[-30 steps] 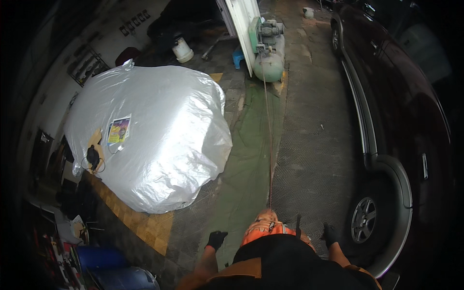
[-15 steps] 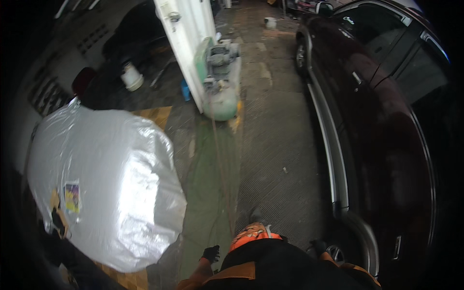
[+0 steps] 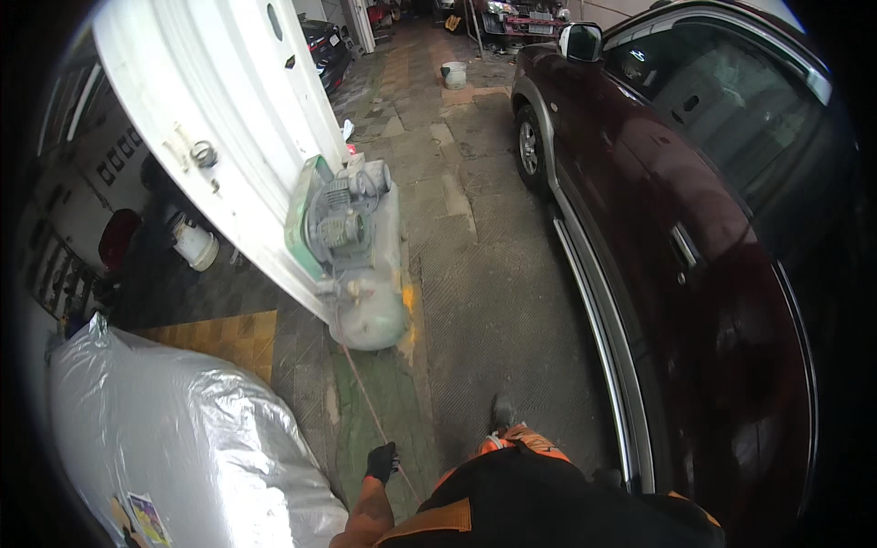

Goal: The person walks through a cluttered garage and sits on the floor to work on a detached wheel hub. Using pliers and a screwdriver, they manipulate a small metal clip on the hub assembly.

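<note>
From where I stand, the person's left hand [image 3: 381, 462], in a dark glove, hangs low over a strip of green sheeting [image 3: 403, 388], right at the line of a thin reddish hose [image 3: 364, 390]. Its fingers look loosely curled, but I can't tell whether they pinch the hose or only overlap it. That hose runs from the near end of a dusty green compressor [image 3: 364, 309] down across the sheeting, past the left hand, toward the person's black top [image 3: 516, 498]. The right hand [image 3: 606, 478] is just a dark shape near the metal side step [image 3: 589, 333] of a dark red vehicle [image 3: 703, 215], too dim for me to say if it is spread or closed. 1 grey shoe [image 3: 501, 413] shows beyond the orange patterned shorts [image 3: 541, 442], set on the dark ribbed floor [image 3: 498, 301]. The compressor stands close beside a tall white post [image 3: 242, 128]. On the person's left, a crinkled silver cover [image 3: 174, 411] bulges up, with a colourful leaflet [image 3: 149, 519] on it. Past that are a yellow floor patch [image 3: 239, 336] and a white container [image 3: 195, 245]; farther up the aisle sits a white bucket [image 3: 454, 77].
</note>
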Available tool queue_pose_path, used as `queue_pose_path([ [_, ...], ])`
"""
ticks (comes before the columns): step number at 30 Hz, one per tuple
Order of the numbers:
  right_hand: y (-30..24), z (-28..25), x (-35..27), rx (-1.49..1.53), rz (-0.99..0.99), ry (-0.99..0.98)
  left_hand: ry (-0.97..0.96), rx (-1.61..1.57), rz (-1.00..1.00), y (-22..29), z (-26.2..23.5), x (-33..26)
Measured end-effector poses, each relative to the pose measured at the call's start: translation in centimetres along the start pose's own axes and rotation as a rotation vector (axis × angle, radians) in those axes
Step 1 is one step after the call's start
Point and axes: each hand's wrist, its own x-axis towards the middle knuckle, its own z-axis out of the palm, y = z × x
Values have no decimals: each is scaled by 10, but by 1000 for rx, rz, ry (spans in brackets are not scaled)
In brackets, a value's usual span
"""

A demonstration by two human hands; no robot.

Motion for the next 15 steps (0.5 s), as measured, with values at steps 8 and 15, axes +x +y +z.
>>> queue_pose_path([
  [8,-150,-452,185,698,-84,-6,-142,-11,-82,80,73,121],
  [15,-246,-697,357,661,-460,309,-130,480,339,245,122,273],
])
